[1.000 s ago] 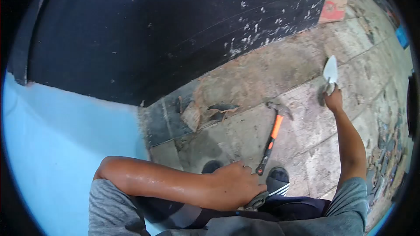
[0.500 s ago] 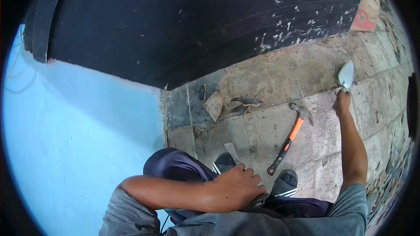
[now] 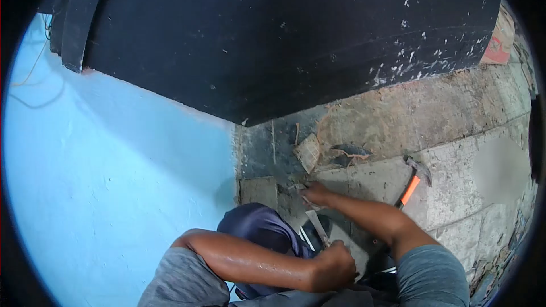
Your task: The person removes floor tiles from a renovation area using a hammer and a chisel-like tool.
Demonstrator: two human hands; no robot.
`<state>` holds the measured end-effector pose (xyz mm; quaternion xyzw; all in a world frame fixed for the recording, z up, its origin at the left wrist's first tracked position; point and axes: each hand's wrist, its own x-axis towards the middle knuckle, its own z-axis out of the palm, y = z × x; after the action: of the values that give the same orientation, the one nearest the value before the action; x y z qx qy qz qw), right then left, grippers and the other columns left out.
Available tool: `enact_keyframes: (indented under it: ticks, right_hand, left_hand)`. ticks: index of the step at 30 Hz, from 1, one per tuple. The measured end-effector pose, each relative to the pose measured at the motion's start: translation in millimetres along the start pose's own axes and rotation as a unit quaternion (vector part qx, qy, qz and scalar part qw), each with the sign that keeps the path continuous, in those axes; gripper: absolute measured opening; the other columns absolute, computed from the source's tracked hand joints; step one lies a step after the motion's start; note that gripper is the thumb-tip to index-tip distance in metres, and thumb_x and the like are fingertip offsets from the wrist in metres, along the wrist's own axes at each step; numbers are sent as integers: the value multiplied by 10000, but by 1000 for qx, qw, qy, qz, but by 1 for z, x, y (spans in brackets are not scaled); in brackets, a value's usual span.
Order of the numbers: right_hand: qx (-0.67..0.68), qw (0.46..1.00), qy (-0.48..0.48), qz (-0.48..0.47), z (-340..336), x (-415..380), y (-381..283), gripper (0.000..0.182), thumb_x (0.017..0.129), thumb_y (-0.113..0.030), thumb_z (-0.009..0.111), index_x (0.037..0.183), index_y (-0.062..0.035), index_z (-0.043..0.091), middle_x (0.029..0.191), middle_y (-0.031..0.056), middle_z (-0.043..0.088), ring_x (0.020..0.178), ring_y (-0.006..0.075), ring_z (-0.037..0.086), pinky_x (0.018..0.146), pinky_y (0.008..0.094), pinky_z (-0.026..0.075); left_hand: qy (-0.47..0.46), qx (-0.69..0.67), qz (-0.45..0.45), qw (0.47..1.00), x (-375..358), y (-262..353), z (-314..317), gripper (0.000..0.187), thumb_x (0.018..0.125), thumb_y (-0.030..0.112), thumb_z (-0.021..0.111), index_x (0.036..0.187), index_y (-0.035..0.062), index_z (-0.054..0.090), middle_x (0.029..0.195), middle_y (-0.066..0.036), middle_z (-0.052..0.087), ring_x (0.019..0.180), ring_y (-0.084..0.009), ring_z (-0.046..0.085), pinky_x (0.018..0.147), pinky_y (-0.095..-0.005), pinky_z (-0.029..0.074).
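Observation:
My left hand (image 3: 334, 264) is closed in a fist in front of my body, gripping a narrow flat-bladed scraper (image 3: 317, 226) whose metal blade points up and away. Reaching across to the left, my right hand (image 3: 314, 194) is wrapped round the handle of a trowel (image 3: 291, 184). Motion smears the trowel's blade, which overlaps the dark floor near the wall corner. Just beyond it lies a loose broken tile piece (image 3: 307, 152). A claw hammer (image 3: 410, 189) with an orange and black handle rests on the floor, its lower end hidden behind my right forearm.
A light blue wall (image 3: 131, 182) runs along the left. Ahead stands a black panel (image 3: 296, 40), chipped white at lower right. Dark broken fragments (image 3: 351, 151) lie on the worn floor (image 3: 455, 185). A bag with red print (image 3: 497, 48) is at far right.
My right hand has swung the trowel from the far right across to the left, near the wall corner. My left hand keeps its grip on the scraper. The view has shifted slightly.

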<state>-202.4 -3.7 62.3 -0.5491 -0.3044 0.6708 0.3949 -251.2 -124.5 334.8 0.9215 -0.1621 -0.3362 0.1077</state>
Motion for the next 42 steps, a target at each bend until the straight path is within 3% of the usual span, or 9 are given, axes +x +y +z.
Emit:
enact_keyframes:
  ticks: [7,13,15,18,22,24,29,37,42]
  right_hand:
    - [252,954,159,21,-7,57,11,316,956,-190,617,1195,16,604,983,139,701,734,252,699,580,414,564]
    - [-86,903,418,-43,-143,-28,32,380,990,-267,601,1213,40,615,1086,261,692,1055,449,652,892,489,512]
    - [-66,842,492,-211,-173,-71,9,412,1008,-308,604,1241,31,599,1142,268,695,1108,457,646,926,480,504]
    - [-43,932,361,-11,-195,-132,-34,428,1001,-308,630,1262,28,580,1167,270,695,1136,466,640,951,471,495]
    - [-325,918,160,-161,-193,-192,-5,431,941,-332,705,1163,29,629,1071,271,703,1072,447,664,923,461,508]
    - [-303,951,18,-49,-189,-224,0,457,903,-364,737,1149,13,660,1089,288,693,1083,443,661,932,465,511]
    - [-338,940,51,15,-195,-259,32,458,897,-363,726,1182,-8,669,1098,289,689,1079,462,651,927,476,523]
    - [-273,902,330,48,-255,-224,15,442,889,-306,709,1160,39,661,1082,306,686,1086,460,654,933,511,516]
    - [-368,852,373,27,-280,-203,-17,368,895,-306,667,1056,22,707,1025,286,714,1018,451,691,889,521,548]
  left_hand:
    - [28,11,26,999,-9,-13,24,209,883,293,634,819,176,794,781,-12,738,719,-215,689,658,-404,424]
    - [-47,-2,23,999,-15,-30,-13,186,873,263,644,869,158,797,810,-54,740,791,-241,701,727,-429,440]
    - [-37,15,13,999,-20,-29,-21,185,871,256,645,876,152,798,813,-55,742,793,-239,703,742,-429,443]
    - [-26,3,3,1000,-23,-23,-26,190,870,252,637,875,120,774,834,-66,732,811,-230,699,772,-408,439]
    - [-13,-33,11,999,-25,-21,-28,215,882,252,616,919,78,737,893,-87,716,871,-242,693,818,-375,442]
    - [-15,-24,5,1000,-21,-21,-19,214,883,245,611,940,80,735,902,-93,715,876,-248,693,820,-375,444]
    - [-97,-28,-13,995,-12,-28,-36,210,896,212,592,980,76,728,924,-113,715,881,-268,692,816,-382,446]
    - [-36,14,3,999,3,-22,-42,212,908,202,579,1001,75,721,906,-109,705,862,-281,693,797,-394,462]
    - [-33,24,0,999,8,-19,-33,213,923,206,563,1018,103,724,905,-97,705,854,-280,695,779,-395,485]
